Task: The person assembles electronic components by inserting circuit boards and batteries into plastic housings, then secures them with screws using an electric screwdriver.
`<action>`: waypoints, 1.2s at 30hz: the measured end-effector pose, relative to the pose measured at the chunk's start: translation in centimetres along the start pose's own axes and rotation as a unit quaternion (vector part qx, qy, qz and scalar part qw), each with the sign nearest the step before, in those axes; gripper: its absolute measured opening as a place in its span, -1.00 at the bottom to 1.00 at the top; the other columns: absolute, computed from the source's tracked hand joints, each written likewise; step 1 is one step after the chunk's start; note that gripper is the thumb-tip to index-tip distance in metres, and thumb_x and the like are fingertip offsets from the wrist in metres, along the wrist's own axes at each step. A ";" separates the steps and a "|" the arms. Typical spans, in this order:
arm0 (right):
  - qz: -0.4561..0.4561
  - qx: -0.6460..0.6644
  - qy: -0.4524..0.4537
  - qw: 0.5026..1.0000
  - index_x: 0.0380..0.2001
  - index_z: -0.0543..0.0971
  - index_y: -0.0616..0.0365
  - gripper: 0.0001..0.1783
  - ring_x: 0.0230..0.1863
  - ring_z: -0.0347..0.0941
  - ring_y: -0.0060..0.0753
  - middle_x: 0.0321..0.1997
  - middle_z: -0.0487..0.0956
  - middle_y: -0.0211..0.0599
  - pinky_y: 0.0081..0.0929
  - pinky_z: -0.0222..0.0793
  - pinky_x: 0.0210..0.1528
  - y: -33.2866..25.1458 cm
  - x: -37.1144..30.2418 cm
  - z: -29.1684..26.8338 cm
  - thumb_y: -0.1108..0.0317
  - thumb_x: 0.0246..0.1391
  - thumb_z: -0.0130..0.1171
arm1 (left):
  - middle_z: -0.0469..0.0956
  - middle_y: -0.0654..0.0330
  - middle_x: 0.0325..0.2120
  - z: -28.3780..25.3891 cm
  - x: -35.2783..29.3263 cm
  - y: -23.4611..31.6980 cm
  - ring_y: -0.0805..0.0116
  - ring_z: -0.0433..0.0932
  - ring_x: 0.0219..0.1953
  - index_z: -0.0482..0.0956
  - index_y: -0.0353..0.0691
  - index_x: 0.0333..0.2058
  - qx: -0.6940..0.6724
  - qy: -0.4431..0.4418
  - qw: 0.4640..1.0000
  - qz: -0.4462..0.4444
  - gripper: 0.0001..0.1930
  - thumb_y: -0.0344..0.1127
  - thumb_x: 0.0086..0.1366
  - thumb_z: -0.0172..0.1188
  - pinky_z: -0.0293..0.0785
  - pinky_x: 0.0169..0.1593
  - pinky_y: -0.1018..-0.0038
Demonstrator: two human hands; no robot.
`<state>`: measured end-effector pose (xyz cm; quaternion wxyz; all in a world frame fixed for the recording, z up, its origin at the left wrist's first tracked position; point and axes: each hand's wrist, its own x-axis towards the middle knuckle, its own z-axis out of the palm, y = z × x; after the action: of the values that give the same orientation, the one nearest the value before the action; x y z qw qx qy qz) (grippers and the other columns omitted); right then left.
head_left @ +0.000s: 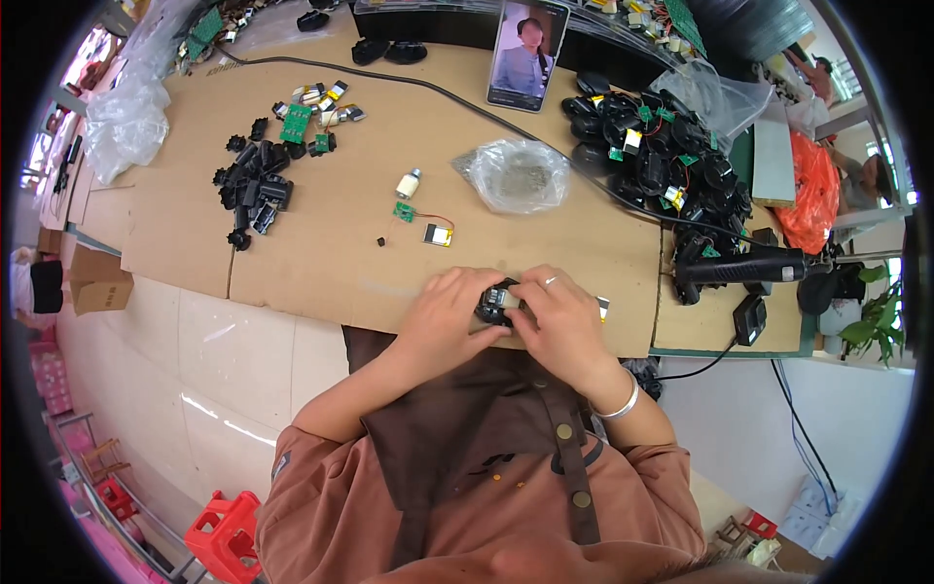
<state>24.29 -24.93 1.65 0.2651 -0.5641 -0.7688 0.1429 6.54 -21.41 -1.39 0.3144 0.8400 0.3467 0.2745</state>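
Note:
At the table's front edge, a small black plastic housing (493, 306) with a silvery part in it sits between my two hands. My left hand (443, 313) is closed on its left side, fingers curled over the top and thumb below. From the right, my right hand (564, 326) grips the same housing, its fingertips pressed to the inner part. Beside the right hand, a small silver battery (603, 309) lies partly hidden. Farther off lie a battery (438, 235) wired to a small green circuit board (404, 211), a white-and-metal cylinder (409, 184) and a tiny dark cube (381, 241).
Black plastic parts (255, 190) and green circuit boards (295, 124) are heaped at left. A clear bag (520, 175) lies mid-table, below a black cable (438, 90) and a standing phone (528, 58). On the right are piled black housings (632, 170) and a black power screwdriver (744, 266).

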 end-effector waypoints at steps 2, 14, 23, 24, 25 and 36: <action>-0.022 -0.050 -0.028 0.998 -0.49 0.47 0.19 -0.78 -0.33 0.43 -0.28 -0.35 0.41 -0.30 -0.39 0.39 -0.38 -0.6 0.6 -0.4 0.41 -0.27 0.28 | 0.43 0.16 -0.12 0.1 -0.1 -0.1 0.16 0.39 -0.07 0.31 -0.22 -0.09 -0.005 0.009 1.000 0.006 -0.44 -0.29 -0.08 0.34 0.29 -0.06 0.31; -0.085 -0.102 -0.028 0.991 -0.32 0.52 0.29 -0.66 -0.19 0.44 -0.32 -0.27 0.44 -0.27 -0.52 0.43 -0.38 -0.4 -0.9 0.3 0.44 -0.30 0.19 | 0.42 0.17 -0.07 0.1 -0.3 -0.1 0.12 0.41 -0.11 0.41 -0.23 -0.27 -0.012 0.030 0.999 0.034 -0.58 -0.32 -0.12 0.37 0.38 -0.08 0.31; -0.091 -0.115 -0.073 0.986 -0.18 0.53 0.23 -0.58 0.03 0.29 -0.19 -0.09 0.41 -0.20 -0.29 0.29 -0.07 0.6 -0.8 -0.3 0.45 -0.25 0.13 | 0.40 0.07 -0.08 0.1 -0.1 -0.3 0.08 0.41 -0.13 0.45 -0.25 -0.30 0.019 0.034 0.998 0.059 -0.61 -0.33 -0.13 0.37 0.42 -0.13 0.32; -0.082 -0.083 -0.077 0.990 -0.18 0.53 0.22 -0.59 0.03 0.27 -0.17 -0.08 0.40 -0.17 -0.30 0.27 -0.05 0.8 -0.7 -0.2 0.49 -0.23 0.13 | 0.39 0.05 -0.07 0.1 -0.1 -0.2 0.08 0.41 -0.13 0.46 -0.26 -0.30 0.030 0.032 0.997 0.061 -0.61 -0.32 -0.14 0.38 0.42 -0.13 0.33; -0.077 -0.049 -0.080 0.993 -0.17 0.53 0.21 -0.60 0.04 0.26 -0.16 -0.07 0.39 -0.13 -0.31 0.25 -0.02 0.9 -0.7 -0.1 0.53 -0.22 0.12 | 0.39 0.05 -0.07 0.0 -0.2 -0.1 0.08 0.41 -0.13 0.46 -0.26 -0.30 0.036 0.035 0.997 0.060 -0.61 -0.32 -0.14 0.38 0.42 -0.13 0.33; 0.127 0.045 0.631 0.764 -0.04 0.28 0.33 -0.58 -0.03 0.23 -0.28 -0.02 0.27 -0.15 -0.40 0.16 0.06 9.2 -5.0 -7.9 0.59 -0.04 0.01 | 0.42 0.12 -0.32 -13.2 1.9 -10.2 0.16 0.38 -0.26 0.56 -0.24 -0.36 0.277 0.248 0.925 -0.075 -0.84 -0.42 0.00 0.20 0.33 -0.15 0.33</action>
<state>37.22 -27.27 2.13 0.6949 -0.6068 -0.3419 -0.1787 -5.47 -9.77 0.31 -0.0069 0.7703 0.5381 0.3422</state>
